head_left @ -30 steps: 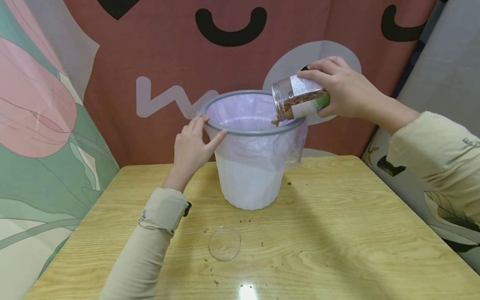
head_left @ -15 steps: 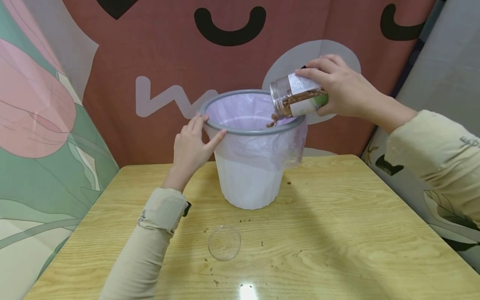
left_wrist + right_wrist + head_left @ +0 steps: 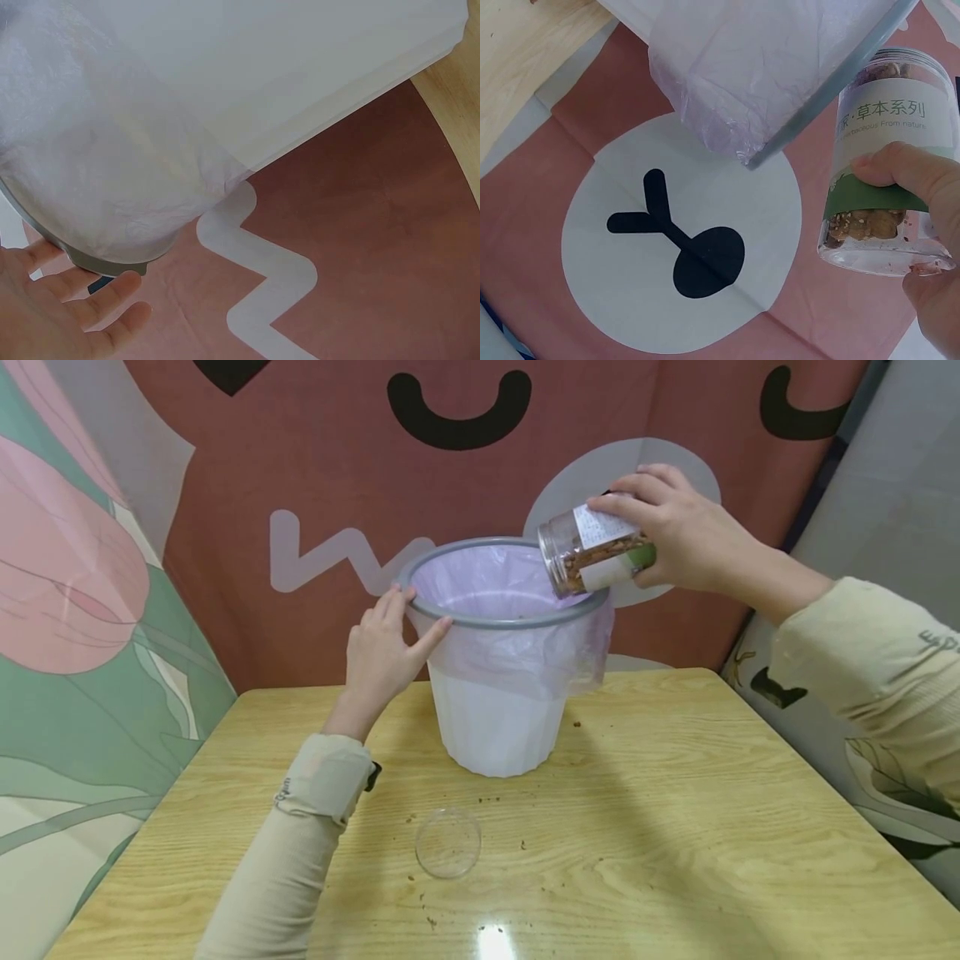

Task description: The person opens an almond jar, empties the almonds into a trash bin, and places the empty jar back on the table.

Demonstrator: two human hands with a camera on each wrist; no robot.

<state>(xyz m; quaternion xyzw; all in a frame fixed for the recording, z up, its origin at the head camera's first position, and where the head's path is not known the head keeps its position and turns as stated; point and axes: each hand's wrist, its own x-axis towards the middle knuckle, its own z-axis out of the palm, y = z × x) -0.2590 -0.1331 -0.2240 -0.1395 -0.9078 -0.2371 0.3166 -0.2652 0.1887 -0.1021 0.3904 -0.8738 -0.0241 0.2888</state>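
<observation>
- Right hand (image 3: 682,539): clamped, its fingers curled round the back half of a clear cylindrical jar (image 3: 596,547) with white and green labelling. In the right wrist view one digit lies across the label.
- Left hand (image 3: 382,647): relaxed, fingers nearly straight with the thumb held apart from them. In the head view, on a dial centred on the bin's mouth, its fingertips touch the grey ring-shaped rim (image 3: 517,622) near 9 o'clock and the thumb tip comes to the rim nearer 7 o'clock. The left wrist view shows small gaps between the fingers.
- Jar: on that same dial it is held between 2 and 3 o'clock, tipped almost level, its uncovered mouth facing between 8 and 9 o'clock and overlapping the rim. Whether glass or plastic meets the rim cannot be told. Brown lumpy pieces (image 3: 866,225) are inside.
- Bin: a white round tapering bin (image 3: 498,718) stands upright on the yellow wood-grain bench (image 3: 675,827), lined with a translucent lilac plastic bag (image 3: 525,664) folded out over the rim.
- Round the bin: a clear round disc (image 3: 448,843) lies flat between 6 and 7 o'clock. Small brown crumbs (image 3: 577,724) dot the bench near 4 o'clock, with more around 6.
</observation>
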